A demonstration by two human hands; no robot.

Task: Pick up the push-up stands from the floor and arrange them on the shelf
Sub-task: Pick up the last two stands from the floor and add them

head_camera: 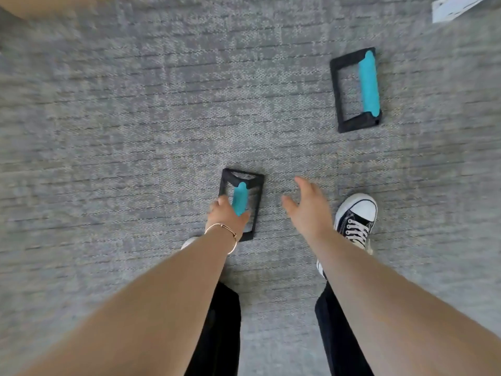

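Two push-up stands with black frames and teal grips are on the grey carpet. The near stand [241,191] is just ahead of my feet, and my left hand [226,217] is closed around the lower end of its teal grip. The far stand [355,89] lies on its side further off to the right, untouched. My right hand [307,206] hovers to the right of the near stand with fingers spread, holding nothing. No shelf is visible.
My right shoe [356,217], a black and white sneaker, is planted beside my right hand; my left foot is mostly hidden under my left arm. A white perforated metal piece [455,6] shows at the top right corner. Grey carpet [135,118] fills the view.
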